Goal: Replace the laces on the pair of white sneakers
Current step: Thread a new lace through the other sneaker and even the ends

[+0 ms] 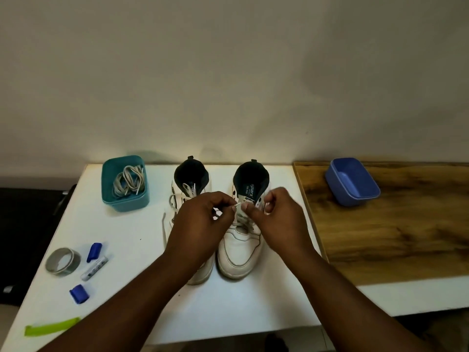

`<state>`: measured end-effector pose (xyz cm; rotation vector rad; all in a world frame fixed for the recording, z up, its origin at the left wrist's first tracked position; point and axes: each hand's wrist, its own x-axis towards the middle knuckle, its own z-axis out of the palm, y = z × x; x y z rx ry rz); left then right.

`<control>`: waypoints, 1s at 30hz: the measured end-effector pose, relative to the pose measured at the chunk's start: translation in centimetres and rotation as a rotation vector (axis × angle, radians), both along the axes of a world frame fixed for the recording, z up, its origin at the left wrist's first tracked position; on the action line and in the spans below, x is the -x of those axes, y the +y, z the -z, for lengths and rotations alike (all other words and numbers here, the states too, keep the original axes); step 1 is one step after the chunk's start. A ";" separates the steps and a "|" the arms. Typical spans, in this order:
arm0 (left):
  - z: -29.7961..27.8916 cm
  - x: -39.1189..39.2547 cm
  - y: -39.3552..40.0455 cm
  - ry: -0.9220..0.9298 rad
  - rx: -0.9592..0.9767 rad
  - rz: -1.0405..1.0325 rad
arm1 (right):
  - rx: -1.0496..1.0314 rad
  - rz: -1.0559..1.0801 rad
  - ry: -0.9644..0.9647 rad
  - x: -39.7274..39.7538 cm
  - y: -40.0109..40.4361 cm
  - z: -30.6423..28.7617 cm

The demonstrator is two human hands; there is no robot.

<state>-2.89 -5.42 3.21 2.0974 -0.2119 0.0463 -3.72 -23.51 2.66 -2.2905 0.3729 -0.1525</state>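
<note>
Room: white table lying bare in front of the right sneaker.
Lace: both hands pinching it above that sneaker.
Left hand: closing narrow on the tip.
Right hand: seemingly pinching too.

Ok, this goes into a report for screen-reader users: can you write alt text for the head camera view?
Two bare hands, left hand and right hand, pinch a white lace over the right-side sneaker of a white pair on a white table. A teal tub holds laces; a blue tub looks empty.
</note>
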 end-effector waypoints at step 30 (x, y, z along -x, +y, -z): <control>1.1 -1.8 -2.7 -0.187 -0.848 0.154 | -0.795 0.057 0.272 -0.8 -0.7 1.3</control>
